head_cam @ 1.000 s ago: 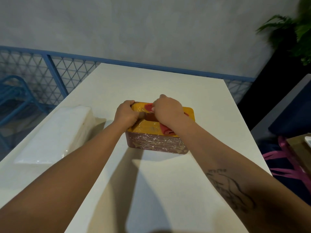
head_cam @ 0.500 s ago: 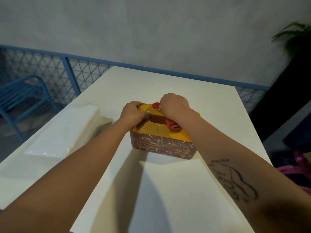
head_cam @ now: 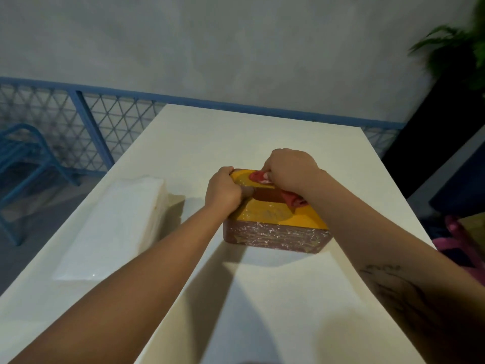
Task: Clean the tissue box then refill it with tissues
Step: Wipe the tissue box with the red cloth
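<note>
A tissue box [head_cam: 275, 222] with a yellow top, a dark oval slot and brown glittery sides sits mid-table. My left hand [head_cam: 223, 190] grips its left end, fingers curled over the edge. My right hand [head_cam: 291, 172] holds a red cloth [head_cam: 294, 199] bunched against the far part of the yellow top. A white wrapped pack of tissues [head_cam: 112, 227] lies to the left of the box.
The white table [head_cam: 262, 298] reaches back to a blue lattice railing [head_cam: 86, 127] and a grey wall. A blue chair [head_cam: 21, 158] stands at far left. A potted plant [head_cam: 456, 48] and a pink stool [head_cam: 456, 240] are at right.
My right hand has slid the red cloth from the middle of the lid toward its far edge. My left hand has kept its grip on the box's left end. The camera shifted slightly.
</note>
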